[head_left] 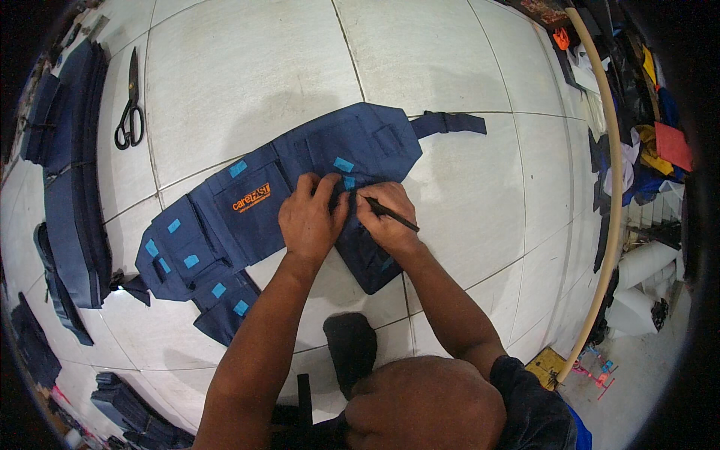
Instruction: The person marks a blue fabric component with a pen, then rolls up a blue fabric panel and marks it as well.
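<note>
A navy blue fabric waist apron [300, 150] with several pockets and an orange print lies spread on the tiled floor. Small light blue patches [238, 169] dot its pockets. From its right end runs a strap [454, 123] with a black buckle. My left hand [313, 217] presses on the middle of the apron with its fingers apart and bent down onto the cloth. Close beside it, my right hand [386, 216] grips a slim black pen [394, 215]. The pen's tip is hidden by the fingers, near a light blue patch [349, 182].
Black-handled scissors [130, 112] lie at the far left, beside a long stack of folded navy fabric [73, 172]. More dark cloth bundles [135, 409] are at the lower left. A curved tan pole [613, 180] borders mixed scraps and white rolls [645, 266] on the right.
</note>
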`<action>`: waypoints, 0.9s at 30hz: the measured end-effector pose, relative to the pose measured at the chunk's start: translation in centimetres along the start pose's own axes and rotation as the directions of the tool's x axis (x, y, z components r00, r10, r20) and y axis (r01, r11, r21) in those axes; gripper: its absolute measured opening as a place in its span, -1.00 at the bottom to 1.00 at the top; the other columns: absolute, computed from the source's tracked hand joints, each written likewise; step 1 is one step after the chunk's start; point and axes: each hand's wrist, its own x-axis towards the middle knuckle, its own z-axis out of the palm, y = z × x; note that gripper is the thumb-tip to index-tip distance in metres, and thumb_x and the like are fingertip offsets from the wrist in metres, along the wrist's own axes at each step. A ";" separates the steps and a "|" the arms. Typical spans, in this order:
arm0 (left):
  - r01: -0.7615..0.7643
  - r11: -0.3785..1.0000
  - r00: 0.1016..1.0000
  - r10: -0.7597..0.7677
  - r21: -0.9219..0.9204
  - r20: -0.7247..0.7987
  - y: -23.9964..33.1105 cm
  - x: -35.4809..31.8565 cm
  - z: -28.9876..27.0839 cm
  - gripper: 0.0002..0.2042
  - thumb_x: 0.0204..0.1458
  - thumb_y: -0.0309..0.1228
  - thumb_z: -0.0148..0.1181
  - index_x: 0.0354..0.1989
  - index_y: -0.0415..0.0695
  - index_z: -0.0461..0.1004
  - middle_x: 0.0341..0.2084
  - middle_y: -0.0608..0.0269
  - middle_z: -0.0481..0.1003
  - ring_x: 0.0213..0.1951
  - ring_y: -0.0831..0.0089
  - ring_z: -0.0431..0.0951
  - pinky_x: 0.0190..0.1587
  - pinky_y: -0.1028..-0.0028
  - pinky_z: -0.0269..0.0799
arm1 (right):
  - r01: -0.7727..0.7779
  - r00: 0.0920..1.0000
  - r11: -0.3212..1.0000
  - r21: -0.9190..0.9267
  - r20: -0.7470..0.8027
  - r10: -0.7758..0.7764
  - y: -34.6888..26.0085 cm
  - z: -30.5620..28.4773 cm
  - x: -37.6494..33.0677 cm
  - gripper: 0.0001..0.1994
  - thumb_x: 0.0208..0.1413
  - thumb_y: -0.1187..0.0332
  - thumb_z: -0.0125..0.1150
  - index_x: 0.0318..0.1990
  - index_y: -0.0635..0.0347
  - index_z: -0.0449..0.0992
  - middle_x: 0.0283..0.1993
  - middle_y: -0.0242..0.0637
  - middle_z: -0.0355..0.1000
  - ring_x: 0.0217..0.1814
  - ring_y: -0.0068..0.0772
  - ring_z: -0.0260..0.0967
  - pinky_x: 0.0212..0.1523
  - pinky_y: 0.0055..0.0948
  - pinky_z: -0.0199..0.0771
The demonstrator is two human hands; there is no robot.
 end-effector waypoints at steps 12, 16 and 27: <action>-0.005 1.000 0.999 0.005 -0.003 0.034 -0.2 -0.1 0.0 -0.65 -0.02 -0.26 0.38 -0.03 0.01 0.55 -0.19 0.18 0.46 -0.21 0.22 0.59 -0.23 0.25 0.49 | -0.044 0.998 0.999 0.030 -0.043 0.045 -0.2 0.5 0.2 -0.83 0.02 0.45 0.35 -0.21 0.24 0.59 -0.22 -0.13 0.57 -0.13 -0.09 0.52 -0.01 -0.16 0.46; -0.014 1.000 1.000 0.014 -0.003 0.023 -0.2 -0.1 0.1 -0.65 -0.01 -0.27 0.38 -0.02 0.01 0.55 -0.18 0.17 0.45 -0.20 0.22 0.59 -0.22 0.25 0.49 | -0.057 0.998 0.998 0.027 0.003 0.057 -0.2 0.5 0.3 -0.82 0.01 0.43 0.34 -0.20 0.23 0.59 -0.21 -0.14 0.57 -0.11 -0.08 0.52 0.05 -0.15 0.41; -0.011 1.000 1.000 0.011 -0.023 0.023 -0.1 0.0 -0.1 -0.68 0.01 -0.26 0.37 -0.05 0.02 0.55 -0.17 0.14 0.48 -0.25 0.11 0.60 -0.25 0.22 0.54 | 0.014 1.000 1.000 -0.010 -0.027 -0.014 0.2 0.8 0.0 -0.82 -0.01 0.50 0.33 -0.21 0.25 0.57 -0.22 -0.16 0.55 -0.13 -0.09 0.50 0.02 -0.15 0.40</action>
